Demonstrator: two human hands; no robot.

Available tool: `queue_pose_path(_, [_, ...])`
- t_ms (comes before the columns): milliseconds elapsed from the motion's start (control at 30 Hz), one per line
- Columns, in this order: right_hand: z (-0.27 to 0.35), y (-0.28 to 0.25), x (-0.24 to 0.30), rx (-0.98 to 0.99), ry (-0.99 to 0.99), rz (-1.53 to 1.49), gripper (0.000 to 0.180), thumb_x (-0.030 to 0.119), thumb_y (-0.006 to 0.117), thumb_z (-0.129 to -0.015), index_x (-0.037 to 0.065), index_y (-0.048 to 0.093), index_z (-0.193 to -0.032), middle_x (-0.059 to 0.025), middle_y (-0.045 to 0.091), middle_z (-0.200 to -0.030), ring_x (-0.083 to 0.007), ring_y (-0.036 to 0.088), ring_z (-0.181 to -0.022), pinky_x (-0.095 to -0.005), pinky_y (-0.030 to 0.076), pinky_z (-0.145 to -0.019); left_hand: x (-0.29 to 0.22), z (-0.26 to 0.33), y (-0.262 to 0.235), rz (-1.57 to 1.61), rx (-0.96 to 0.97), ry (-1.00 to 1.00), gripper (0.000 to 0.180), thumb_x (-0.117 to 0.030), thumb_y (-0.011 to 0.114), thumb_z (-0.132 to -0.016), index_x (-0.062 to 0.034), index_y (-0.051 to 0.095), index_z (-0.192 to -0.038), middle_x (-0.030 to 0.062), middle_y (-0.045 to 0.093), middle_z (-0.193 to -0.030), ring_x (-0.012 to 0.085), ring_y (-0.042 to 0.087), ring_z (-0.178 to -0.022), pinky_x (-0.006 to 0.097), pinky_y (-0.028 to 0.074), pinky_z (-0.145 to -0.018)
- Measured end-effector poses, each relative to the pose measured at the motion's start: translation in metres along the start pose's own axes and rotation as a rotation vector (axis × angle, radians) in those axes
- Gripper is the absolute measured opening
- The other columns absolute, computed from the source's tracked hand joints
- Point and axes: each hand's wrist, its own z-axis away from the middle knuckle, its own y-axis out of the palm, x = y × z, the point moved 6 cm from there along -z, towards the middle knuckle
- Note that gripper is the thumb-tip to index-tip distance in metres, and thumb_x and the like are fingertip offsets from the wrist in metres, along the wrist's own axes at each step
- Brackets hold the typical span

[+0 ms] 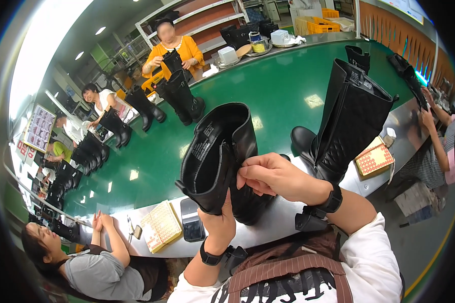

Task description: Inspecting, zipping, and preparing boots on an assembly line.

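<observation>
A tall black boot (241, 132) stands in front of me at the metal edge of the table, its open top tilted toward me and showing a dark lining with pale print. My left hand (220, 226) grips the shaft from the near side, thumb up along the leather. At the right side of the same shaft, my right hand (280, 178) is closed in a pinch on the boot's side seam; the fingertips hide any small part between them. Just right of that hand stands another tall black boot (333, 121) with a quilted shaft and a side zip.
A green table (278, 86) with a metal border (303, 222) curves around me. Near my left lie a phone (192, 219) and a bundle of printed cards (161, 226); another bundle (374, 160) lies right. Co-workers sit around, with several black boots (179, 96) across the table.
</observation>
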Motion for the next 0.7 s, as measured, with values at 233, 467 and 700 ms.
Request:
queue_pose_path(233, [0.019, 0.009, 0.053, 0.040, -0.100, -0.075, 0.027, 0.018, 0.050, -0.098, 0.000, 0.062, -0.082, 0.0014, 0.050, -0.062, -0.0042, 0.041, -0.051, -0.0211, 0.035, -0.049, -0.010, 0.006, -0.001, -0.229, 0.055, 0.110, 0.012, -0.003, 0.065, -0.084, 0.0011, 0.067, -0.096, 0.0162, 0.069, -0.084, 0.0273, 0.068, -0.078, 0.033, 0.050, -0.074])
queue_pose_path(467, [0.121, -0.030, 0.109, -0.890, -1.019, 1.522, 0.034, 0.038, 0.069, -0.081, 0.010, 0.064, -0.100, -0.0064, 0.063, -0.098, -0.0263, 0.056, -0.096, -0.0417, 0.036, -0.092, 0.028, 0.021, -0.031, -0.076, -0.311, -0.087, 0.027, -0.007, 0.063, -0.092, 0.0096, 0.059, -0.112, 0.0153, 0.063, -0.116, 0.0239, 0.059, -0.101, 0.034, 0.043, -0.093])
queue_pose_path(700, [0.163, -0.103, 0.132, -0.812, -0.536, 1.534, 0.046, 0.035, 0.088, -0.059, 0.008, 0.068, -0.090, -0.0160, 0.046, -0.136, -0.0383, 0.035, -0.133, -0.0454, 0.031, -0.108, 0.023, 0.017, -0.034, -0.117, -0.135, -0.157, 0.030, -0.009, 0.062, -0.093, 0.0109, 0.057, -0.114, 0.0174, 0.063, -0.115, 0.0249, 0.061, -0.101, 0.034, 0.044, -0.092])
